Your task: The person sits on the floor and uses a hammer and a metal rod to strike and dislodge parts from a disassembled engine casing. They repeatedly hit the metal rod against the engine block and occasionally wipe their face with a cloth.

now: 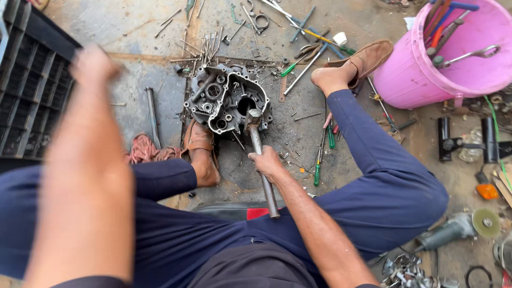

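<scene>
Right hand [268, 162]: fist wrapped around hammer [260, 154] shaft.
Hammer head: rested on engine case [224, 98], just beyond the fist.
Left hand [92, 65]: raised, blurred; grip unclear.

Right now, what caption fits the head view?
Seated person's right hand grips a hammer over an engine case on the floor; left hand raised, blurred.

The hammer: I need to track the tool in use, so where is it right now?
In the head view the hammer is at centre, gripped by the right hand, its head resting on the engine casing between the person's feet.
</scene>
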